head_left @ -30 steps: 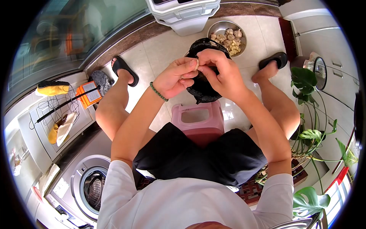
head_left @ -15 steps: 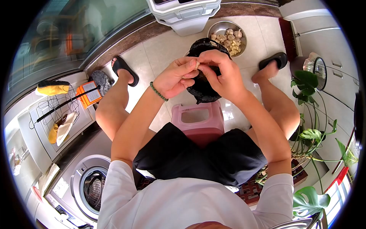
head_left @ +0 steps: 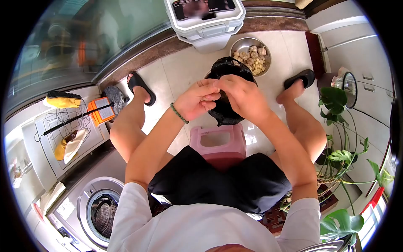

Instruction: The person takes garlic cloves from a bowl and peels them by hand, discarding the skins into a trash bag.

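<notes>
Both hands meet over a bin lined with a black plastic bag (head_left: 222,113). My left hand (head_left: 196,100), with a green bead bracelet at the wrist, pinches a small garlic clove between thumb and forefinger. The fingers of my right hand (head_left: 242,97) close on the same clove from the other side, and the fingertips mostly hide it. Just beyond the bag, a steel bowl (head_left: 243,43) stands on the floor. It holds whole garlic bulbs (head_left: 261,51) and paler, peeled cloves (head_left: 257,68).
A pink stool (head_left: 238,143) stands between my legs. Behind the bag, a phone (head_left: 222,5) lies on a grey-white container (head_left: 201,33). A washing machine (head_left: 86,210) and wire rack are at left; potted plants (head_left: 336,98) and cabinets (head_left: 357,54) at right.
The view has tipped, so the scene sits lower and the phone shows more. My right hand has turned over the clove, now covering it more; both hands stay together above the bag.
</notes>
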Available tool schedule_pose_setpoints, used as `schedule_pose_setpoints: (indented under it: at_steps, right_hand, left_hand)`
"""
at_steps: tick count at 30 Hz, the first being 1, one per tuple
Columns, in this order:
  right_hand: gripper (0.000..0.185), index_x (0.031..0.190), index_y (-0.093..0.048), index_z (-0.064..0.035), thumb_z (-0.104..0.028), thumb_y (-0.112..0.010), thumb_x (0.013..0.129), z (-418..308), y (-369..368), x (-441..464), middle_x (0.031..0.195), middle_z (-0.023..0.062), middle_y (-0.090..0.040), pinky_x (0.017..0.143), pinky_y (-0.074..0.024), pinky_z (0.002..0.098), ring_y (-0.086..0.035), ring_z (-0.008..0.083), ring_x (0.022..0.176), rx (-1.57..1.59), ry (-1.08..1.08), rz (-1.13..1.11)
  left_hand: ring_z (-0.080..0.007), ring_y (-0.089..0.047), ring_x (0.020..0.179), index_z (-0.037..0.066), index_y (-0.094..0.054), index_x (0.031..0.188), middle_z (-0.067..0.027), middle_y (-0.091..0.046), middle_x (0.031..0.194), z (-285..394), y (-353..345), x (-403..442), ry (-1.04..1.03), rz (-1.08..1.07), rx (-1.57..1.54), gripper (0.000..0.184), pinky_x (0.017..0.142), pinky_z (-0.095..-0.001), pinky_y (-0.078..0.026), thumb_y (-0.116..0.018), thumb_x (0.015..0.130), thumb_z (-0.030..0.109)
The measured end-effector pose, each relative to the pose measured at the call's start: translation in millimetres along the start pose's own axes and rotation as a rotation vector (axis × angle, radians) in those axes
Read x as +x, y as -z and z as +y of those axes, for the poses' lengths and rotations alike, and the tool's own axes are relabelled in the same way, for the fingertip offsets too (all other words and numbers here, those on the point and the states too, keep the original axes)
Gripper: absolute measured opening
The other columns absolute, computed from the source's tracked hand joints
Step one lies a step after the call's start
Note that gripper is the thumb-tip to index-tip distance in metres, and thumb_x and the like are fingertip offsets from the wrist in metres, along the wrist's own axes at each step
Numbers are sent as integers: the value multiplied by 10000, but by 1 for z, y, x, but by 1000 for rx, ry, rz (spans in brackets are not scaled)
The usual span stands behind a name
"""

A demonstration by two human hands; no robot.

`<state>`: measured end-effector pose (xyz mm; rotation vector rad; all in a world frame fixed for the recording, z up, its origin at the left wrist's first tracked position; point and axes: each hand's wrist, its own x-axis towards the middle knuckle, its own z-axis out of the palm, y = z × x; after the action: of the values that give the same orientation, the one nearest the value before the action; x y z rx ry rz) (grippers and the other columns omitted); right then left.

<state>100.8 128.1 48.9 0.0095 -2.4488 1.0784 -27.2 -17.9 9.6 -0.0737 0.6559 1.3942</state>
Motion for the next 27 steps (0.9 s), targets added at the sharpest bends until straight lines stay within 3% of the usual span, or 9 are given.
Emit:
schedule_pose_setpoints:
  at_steps: [6, 8, 13, 18, 20, 27]
  right_hand:
    - [385, 1092, -608, -94, 57, -609, 738, 6, -6, -5, 978, 89, -646, 746, -545, 365, -651, 290, 892, 37, 33, 44]
    - [387, 1115, -569, -82, 113, -596, 782, 8, -7, -6, 1010, 118, -638, 701, -542, 393, -643, 331, 856, 53, 51, 19]
    - [390, 1089, -603, -91, 77, -596, 738, 8, -9, -6, 995, 105, -639, 753, -542, 372, -645, 310, 893, 75, -3, 41]
    - [316, 1074, -584, -83, 59, -599, 792, 8, -11, -8, 995, 113, -638, 725, -536, 374, -643, 321, 881, 143, -89, 19]
    - [252, 1066, -573, -77, 31, -604, 841, 9, -15, -7, 1001, 116, -641, 707, -533, 374, -644, 327, 875, 162, -97, 168]
    - [250, 1052, -568, -59, 23, -649, 829, 15, -16, -8, 965, 112, -657, 687, -538, 367, -655, 308, 841, 121, 13, 207]
  left_hand:
    - [-2, -400, 653, 116, -613, 1015, 91, -450, 750, -2, 2, -1, 4, -36, -34, 104, 502, -155, -297, -640, 937, 180]
    - [-2, -400, 653, 117, -613, 1018, 92, -456, 757, -3, 1, -1, 4, -25, -38, 101, 502, -156, -298, -636, 940, 176]
    - [-3, -405, 657, 122, -615, 1037, 91, -475, 777, -5, 0, -1, -8, -28, -50, 99, 506, -156, -304, -623, 949, 168]
    - [-1, -403, 664, 126, -625, 1052, 100, -499, 812, -4, -5, -1, -38, -26, 3, 169, 516, -157, -315, -614, 963, 270]
    - [0, -401, 666, 129, -627, 1046, 103, -503, 824, -4, -6, -1, -43, -12, 5, 180, 517, -157, -316, -607, 966, 289]
    - [-1, -402, 672, 144, -616, 1038, 104, -512, 862, -4, -6, -1, -38, -33, 15, 182, 516, -155, -314, -586, 975, 312]
